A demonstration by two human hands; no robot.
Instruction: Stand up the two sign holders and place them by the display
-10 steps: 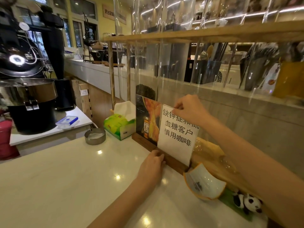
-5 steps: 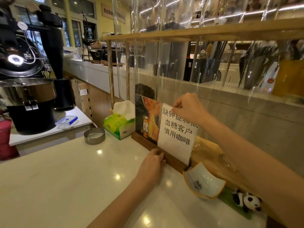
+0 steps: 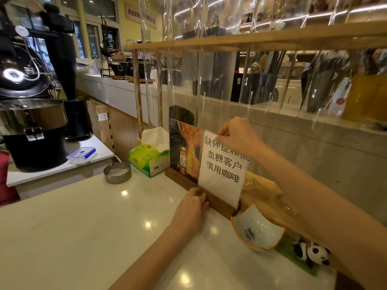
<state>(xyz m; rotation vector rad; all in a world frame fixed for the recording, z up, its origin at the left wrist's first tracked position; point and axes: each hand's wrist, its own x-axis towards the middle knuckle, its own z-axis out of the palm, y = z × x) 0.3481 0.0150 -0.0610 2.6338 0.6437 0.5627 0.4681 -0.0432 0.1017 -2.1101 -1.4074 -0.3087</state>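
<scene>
White sign upright on table, beside poster sign, against display. Right hand pinching its top edge; left hand pressing wooden base. Placement step nearly done; next, release gently, check stability.

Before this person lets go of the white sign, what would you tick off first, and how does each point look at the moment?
1. White sign upright: ok, it stands nearly vertical.
2. Seated in the wooden base: cannot tell, the slot is hidden.
3. Right hand steadies the top edge: ok, pinching it.
4. Left hand braces the base: ok, fingers rest against it.
5. Picture sign beside it upright: ok.
6. Room near the shallow dish: not ok, it sits close to the base's end.
</scene>
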